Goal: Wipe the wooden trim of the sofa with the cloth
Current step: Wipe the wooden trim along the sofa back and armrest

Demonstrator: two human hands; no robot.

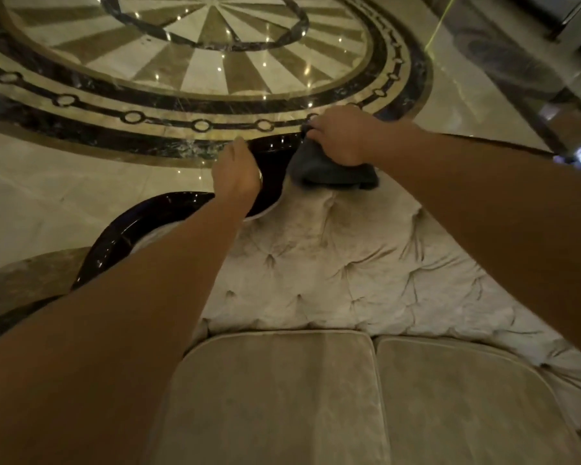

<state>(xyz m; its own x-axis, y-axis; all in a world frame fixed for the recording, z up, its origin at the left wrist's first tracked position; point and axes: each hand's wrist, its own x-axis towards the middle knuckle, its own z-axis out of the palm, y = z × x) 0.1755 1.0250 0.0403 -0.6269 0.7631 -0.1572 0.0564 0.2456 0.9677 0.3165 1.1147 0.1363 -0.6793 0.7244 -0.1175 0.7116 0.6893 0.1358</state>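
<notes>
The sofa's glossy dark wooden trim curves along the top of the tufted beige backrest. My right hand grips a dark grey cloth and presses it on the trim's top edge, with part of the cloth hanging over the upholstery. My left hand rests on the trim just left of the cloth, fingers curled over its far edge. My forearms hide parts of the trim.
Two beige seat cushions lie below the backrest. Behind the sofa spreads a polished marble floor with a round inlaid medallion. Dark furniture stands at the upper right.
</notes>
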